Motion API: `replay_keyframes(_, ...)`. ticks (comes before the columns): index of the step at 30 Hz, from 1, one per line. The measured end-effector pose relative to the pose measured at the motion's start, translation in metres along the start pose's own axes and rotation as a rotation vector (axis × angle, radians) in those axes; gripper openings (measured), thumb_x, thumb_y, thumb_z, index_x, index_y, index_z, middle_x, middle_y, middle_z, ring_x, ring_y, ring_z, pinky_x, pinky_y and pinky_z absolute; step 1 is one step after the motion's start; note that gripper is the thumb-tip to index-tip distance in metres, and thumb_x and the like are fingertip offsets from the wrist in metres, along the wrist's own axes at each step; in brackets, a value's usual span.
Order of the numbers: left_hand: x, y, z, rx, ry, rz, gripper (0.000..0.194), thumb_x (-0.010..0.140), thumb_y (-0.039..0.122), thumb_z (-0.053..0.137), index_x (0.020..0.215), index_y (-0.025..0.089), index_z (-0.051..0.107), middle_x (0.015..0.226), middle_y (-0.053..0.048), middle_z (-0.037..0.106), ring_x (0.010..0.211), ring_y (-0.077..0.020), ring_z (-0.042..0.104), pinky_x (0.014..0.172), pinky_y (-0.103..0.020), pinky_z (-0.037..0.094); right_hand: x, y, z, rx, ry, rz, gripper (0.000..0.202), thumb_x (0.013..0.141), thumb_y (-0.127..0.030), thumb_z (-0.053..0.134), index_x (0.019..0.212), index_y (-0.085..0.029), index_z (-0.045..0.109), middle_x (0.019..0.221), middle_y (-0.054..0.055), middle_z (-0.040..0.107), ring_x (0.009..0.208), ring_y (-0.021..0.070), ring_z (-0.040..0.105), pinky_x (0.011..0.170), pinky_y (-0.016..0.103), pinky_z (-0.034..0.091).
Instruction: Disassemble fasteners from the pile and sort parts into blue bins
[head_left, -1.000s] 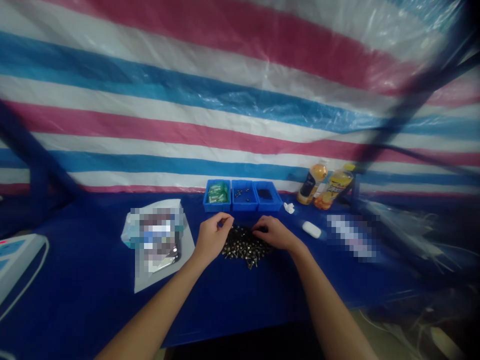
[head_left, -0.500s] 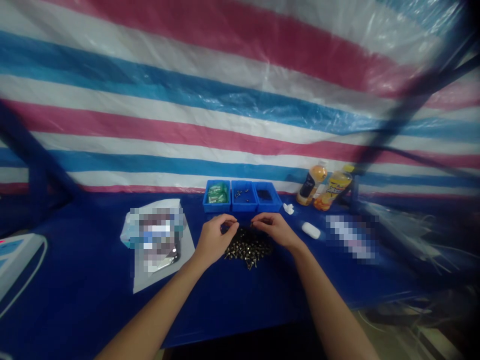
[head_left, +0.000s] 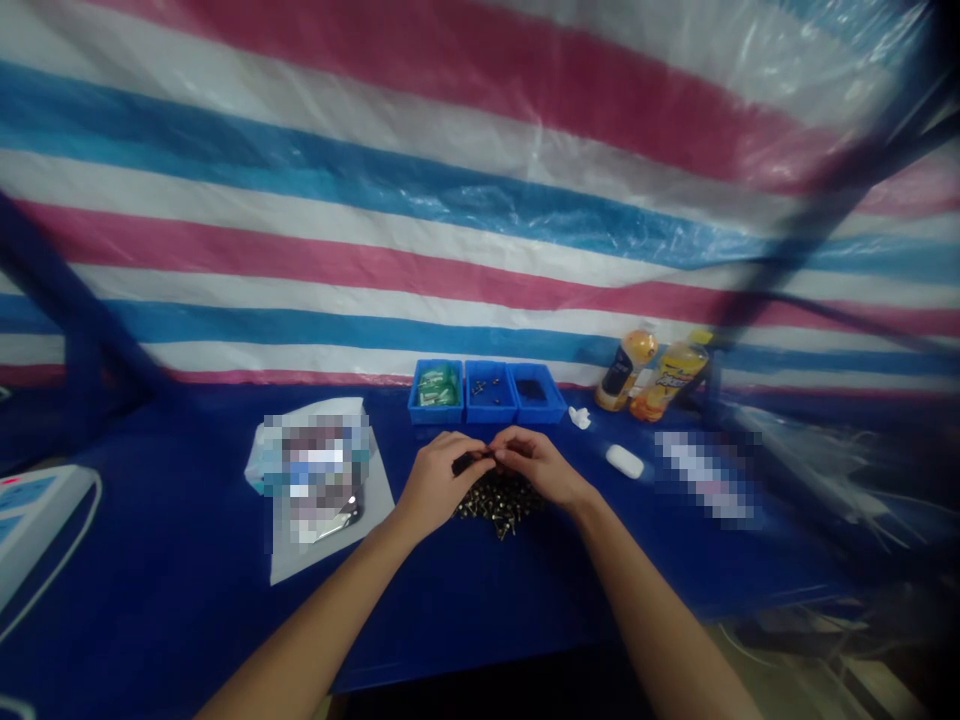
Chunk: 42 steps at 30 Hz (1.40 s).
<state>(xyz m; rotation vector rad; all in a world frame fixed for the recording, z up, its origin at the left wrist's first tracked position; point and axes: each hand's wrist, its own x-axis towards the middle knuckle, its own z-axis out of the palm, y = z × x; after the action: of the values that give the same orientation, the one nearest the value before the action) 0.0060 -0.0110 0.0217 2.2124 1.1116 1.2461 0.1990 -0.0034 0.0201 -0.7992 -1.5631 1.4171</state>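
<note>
A pile of small metal screws [head_left: 501, 503] lies on the blue table, partly covered by my hands. Over its far left edge, my left hand [head_left: 444, 474] pinches with thumb and fingers close together. My right hand [head_left: 541, 466] pinches too, and its fingertips meet those of the left above the pile. Whatever sits between the fingertips is too small and dark to make out. Just beyond my hands stand three blue trays: the left tray [head_left: 436, 416] holds green-and-white packets, the middle tray [head_left: 491, 412] a few small screws, the right tray [head_left: 541, 411] dark small pieces.
Two drink bottles, one dark-labelled [head_left: 619, 375] and one yellow-labelled [head_left: 667, 380], stand at the back right. Nearer are a crumpled tissue [head_left: 579, 417] and a white case [head_left: 625, 461]. A bag on white paper [head_left: 379, 490] lies left. Striped sheeting [head_left: 450, 235] hangs behind the table.
My two hands, apart over the pile before, have come together so their fingertips meet. The right hand moved left. The trays and pile stay in place.
</note>
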Motion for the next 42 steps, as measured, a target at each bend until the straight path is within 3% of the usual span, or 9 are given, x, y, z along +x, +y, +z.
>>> replay_keyframes(8, -0.001, 0.003, 0.000, -0.054, 0.034, 0.056, 0.007, 0.085, 0.026, 0.066, 0.089, 0.022, 0.070, 0.086, -0.002, 0.069, 0.082, -0.0168, 0.063, 0.076, -0.030, 0.050, -0.001, 0.000, 0.001, 0.015, -0.013, 0.009, 0.025, 0.082, -0.037, 0.069, 0.099, -0.021, 0.061, 0.081, 0.000, 0.061, 0.072, 0.0126, 0.054, 0.069, 0.027, 0.043)
replay_keyframes(13, -0.001, 0.006, -0.003, -0.057, 0.119, 0.094, 0.006, 0.084, 0.026, 0.066, 0.087, 0.021, 0.069, 0.083, -0.002, 0.068, 0.080, -0.0161, 0.063, 0.076, -0.030, 0.050, -0.001, -0.005, 0.000, -0.199, -0.052, -0.098, 0.022, 0.089, -0.038, 0.060, 0.096, -0.019, 0.067, 0.097, 0.005, 0.063, 0.093, 0.0177, 0.058, 0.089, 0.034, 0.043)
replay_keyframes(18, -0.002, 0.008, -0.003, -0.060, 0.095, 0.122, 0.007, 0.085, 0.028, 0.066, 0.084, 0.021, 0.068, 0.082, -0.003, 0.068, 0.080, -0.0168, 0.062, 0.074, -0.031, 0.050, -0.001, -0.009, 0.003, -0.352, -0.055, -0.203, 0.020, 0.090, -0.035, 0.058, 0.100, -0.022, 0.069, 0.114, 0.008, 0.059, 0.109, 0.0204, 0.056, 0.099, 0.038, 0.041)
replay_keyframes(28, -0.004, 0.010, -0.004, -0.081, 0.081, 0.157, 0.006, 0.084, 0.027, 0.067, 0.086, 0.022, 0.069, 0.082, -0.003, 0.067, 0.079, -0.0160, 0.061, 0.073, -0.030, 0.050, -0.003, -0.009, 0.008, -0.447, -0.003, -0.289, 0.013, 0.089, -0.030, 0.059, 0.094, -0.023, 0.068, 0.114, 0.008, 0.057, 0.107, 0.0205, 0.055, 0.096, 0.038, 0.043)
replay_keyframes(42, -0.006, 0.013, -0.008, -0.070, 0.049, 0.136, 0.024, 0.082, 0.033, 0.067, 0.104, 0.023, 0.064, 0.082, -0.002, 0.062, 0.082, -0.0184, 0.057, 0.075, -0.032, 0.047, -0.002, -0.007, 0.006, -0.308, 0.049, -0.197, 0.017, 0.084, -0.036, 0.065, 0.090, -0.021, 0.061, 0.105, 0.006, 0.059, 0.096, 0.0187, 0.057, 0.083, 0.031, 0.045)
